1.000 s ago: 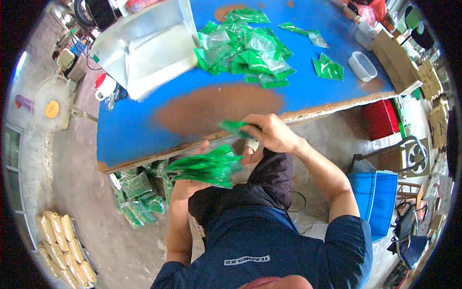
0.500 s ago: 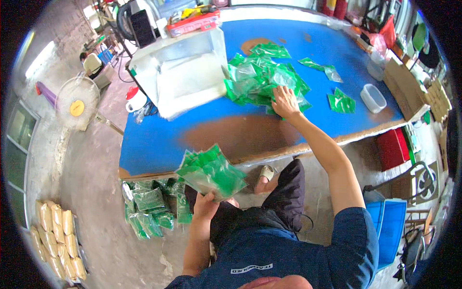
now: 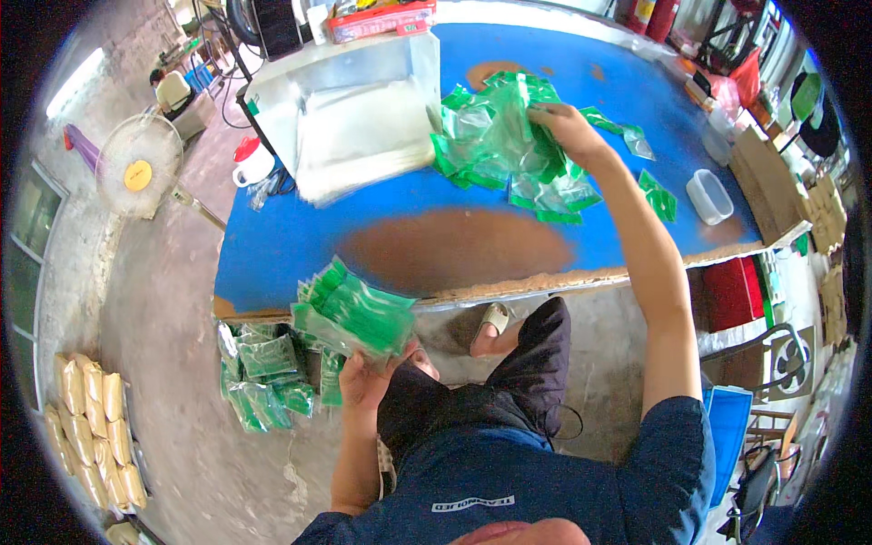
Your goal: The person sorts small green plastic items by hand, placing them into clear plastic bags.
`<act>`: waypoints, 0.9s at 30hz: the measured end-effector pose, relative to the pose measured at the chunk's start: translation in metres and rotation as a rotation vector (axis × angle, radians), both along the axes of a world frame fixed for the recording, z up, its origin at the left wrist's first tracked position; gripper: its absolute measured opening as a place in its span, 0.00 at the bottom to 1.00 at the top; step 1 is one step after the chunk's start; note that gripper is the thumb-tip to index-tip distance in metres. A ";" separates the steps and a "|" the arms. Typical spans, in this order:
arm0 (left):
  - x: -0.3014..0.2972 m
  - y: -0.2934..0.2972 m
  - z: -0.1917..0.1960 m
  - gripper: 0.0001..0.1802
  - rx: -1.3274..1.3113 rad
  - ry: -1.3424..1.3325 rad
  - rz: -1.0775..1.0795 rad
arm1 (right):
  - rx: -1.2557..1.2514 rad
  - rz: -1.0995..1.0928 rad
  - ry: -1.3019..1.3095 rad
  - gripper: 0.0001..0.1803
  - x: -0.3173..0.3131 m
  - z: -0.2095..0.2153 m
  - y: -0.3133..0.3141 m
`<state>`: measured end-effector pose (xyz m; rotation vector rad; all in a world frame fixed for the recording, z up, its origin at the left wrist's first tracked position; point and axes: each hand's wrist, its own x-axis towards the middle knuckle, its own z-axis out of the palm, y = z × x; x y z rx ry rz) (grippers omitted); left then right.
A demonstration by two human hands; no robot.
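1. Holding: the left hand (image 3: 365, 377), at 7 o'clock from the centre of view, grips the lower edge of a fanned stack of green packets (image 3: 356, 311). The stack lies at 8 o'clock, in front of the near edge of the blue table (image 3: 272, 254).
2. Right hand (image 3: 570, 132): located between 1 and 2 o'clock, above the table. Thumb and fingers are drawn narrow on a raised green packet (image 3: 520, 123) at the pile.
3. Pile (image 3: 468, 132): green-and-clear packets, overlapping at 1 o'clock on the table. Loose packets (image 3: 658, 196) lie between 2 and 3 o'clock, near a clear plastic tub (image 3: 710, 197).
4. Tray (image 3: 418, 73): at 11 o'clock, touching or just beside the pile (contact cannot be told); contains clear sheets (image 3: 363, 132).
5. Shirt label (image 3: 472, 503): at 6 o'clock; white rectangular strip with dark capital lettering, inverted in this view, on the dark blue shirt (image 3: 545, 481).
6. Other markings: the red box (image 3: 381, 22), near 12 o'clock, bears pale printing; the fan (image 3: 138, 175), between 9 and 10 o'clock, has dark marks on its yellow centre disc. Both are too small to read.
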<state>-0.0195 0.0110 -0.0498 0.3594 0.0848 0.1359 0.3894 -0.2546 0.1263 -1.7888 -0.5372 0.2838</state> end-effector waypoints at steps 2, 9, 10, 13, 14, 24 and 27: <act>0.002 -0.002 -0.008 0.36 -0.049 -0.069 0.032 | 0.144 0.141 0.234 0.16 0.011 -0.006 -0.002; 0.000 0.004 -0.042 0.34 0.400 0.166 0.160 | -0.342 -0.832 -0.456 0.17 0.038 -0.105 -0.033; -0.005 0.003 -0.031 0.35 0.346 0.184 0.166 | -0.100 -0.849 -0.521 0.15 0.002 -0.088 -0.015; -0.021 -0.004 -0.014 0.36 0.234 0.225 0.160 | -0.249 -0.486 -0.623 0.09 -0.095 -0.064 0.032; -0.018 -0.006 -0.014 0.35 0.202 0.220 0.132 | -0.288 -0.230 -0.760 0.08 -0.106 -0.080 0.036; 0.000 -0.015 0.008 0.31 0.237 0.192 0.129 | -0.733 0.142 -0.992 0.42 -0.184 -0.140 0.076; 0.004 -0.016 0.007 0.30 0.223 0.200 0.181 | -0.587 0.274 -0.957 0.34 -0.216 -0.131 0.076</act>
